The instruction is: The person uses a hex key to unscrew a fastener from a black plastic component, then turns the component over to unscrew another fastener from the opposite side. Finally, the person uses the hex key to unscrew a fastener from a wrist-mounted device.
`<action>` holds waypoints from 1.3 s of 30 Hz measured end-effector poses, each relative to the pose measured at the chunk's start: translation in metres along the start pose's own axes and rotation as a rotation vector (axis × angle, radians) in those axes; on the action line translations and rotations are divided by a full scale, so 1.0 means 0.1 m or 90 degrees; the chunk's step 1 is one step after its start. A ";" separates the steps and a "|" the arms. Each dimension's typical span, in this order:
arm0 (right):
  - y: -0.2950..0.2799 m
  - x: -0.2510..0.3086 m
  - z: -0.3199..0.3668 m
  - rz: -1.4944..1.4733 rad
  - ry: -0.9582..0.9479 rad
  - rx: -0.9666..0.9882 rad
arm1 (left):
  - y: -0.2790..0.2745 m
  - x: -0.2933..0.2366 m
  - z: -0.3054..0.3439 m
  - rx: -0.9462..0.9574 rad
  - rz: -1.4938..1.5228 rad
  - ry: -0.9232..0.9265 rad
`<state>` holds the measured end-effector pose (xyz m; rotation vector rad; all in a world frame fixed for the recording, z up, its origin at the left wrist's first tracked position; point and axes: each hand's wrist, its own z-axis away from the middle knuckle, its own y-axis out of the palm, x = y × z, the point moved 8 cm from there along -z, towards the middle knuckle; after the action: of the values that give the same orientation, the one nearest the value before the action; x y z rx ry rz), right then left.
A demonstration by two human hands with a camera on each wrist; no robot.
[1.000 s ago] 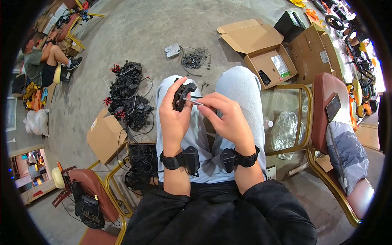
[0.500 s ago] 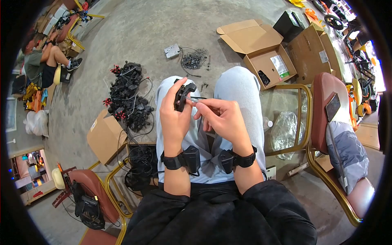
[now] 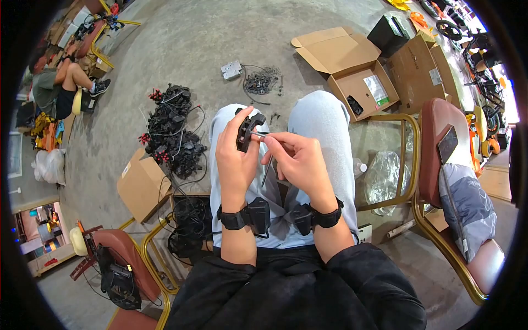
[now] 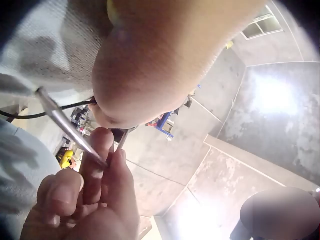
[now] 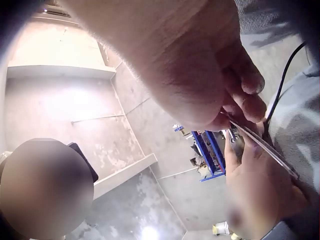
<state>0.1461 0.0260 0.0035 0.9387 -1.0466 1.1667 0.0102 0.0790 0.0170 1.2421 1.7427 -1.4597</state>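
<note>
- A bare concrete floor spreads out below the seated person's knees.
- Well to the left of the fingers, a pile of black parts and cables lies on the floor, with a closed cardboard box just below it.
- The left hand has its fingers curled round a black part and holds it upright above the lap.
- A thin metal tool runs between the hands, its tip against the black part.
- The right hand pinches the tool between thumb and fingertips, just right of the left hand's fingers.
- Far right of the fingers are an open cardboard box and a padded chair.
</note>
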 end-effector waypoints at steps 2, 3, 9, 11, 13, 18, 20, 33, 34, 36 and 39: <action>0.02 -0.03 0.00 -0.001 0.011 -0.005 | 0.01 -0.03 0.00 0.006 -0.006 0.006; 0.02 -0.01 0.00 -0.003 -0.043 -0.015 | 0.01 -0.01 0.00 0.014 -0.002 -0.018; -0.07 0.14 0.00 0.089 -0.198 -0.049 | 0.00 0.04 0.01 0.003 0.035 -0.024; -0.09 0.23 0.02 0.126 -0.269 -0.060 | -0.01 0.04 0.01 0.000 0.055 -0.025; -0.13 0.35 0.07 0.172 -0.331 -0.097 | -0.02 0.03 0.00 -0.005 0.069 -0.040; -0.12 0.23 0.02 0.144 -0.268 -0.068 | -0.02 0.03 0.01 -0.005 0.062 -0.029; -0.07 0.21 0.02 0.141 -0.249 -0.052 | -0.02 0.02 0.01 -0.006 0.050 -0.020; -0.10 0.28 0.03 0.170 -0.331 -0.117 | 0.00 0.03 0.01 0.009 0.034 -0.014; -0.13 0.29 0.04 0.171 -0.348 -0.128 | 0.00 0.02 0.01 0.009 0.044 -0.016; -0.16 0.23 0.02 0.149 -0.307 -0.110 | -0.02 -0.03 0.00 0.009 0.039 -0.025; -0.15 0.14 -0.01 0.095 -0.214 -0.074 | -0.01 0.02 0.00 -0.006 0.054 -0.024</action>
<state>0.1618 0.0283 0.0159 0.9985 -1.4599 1.0769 0.0086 0.0796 0.0161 1.2596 1.6511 -1.4153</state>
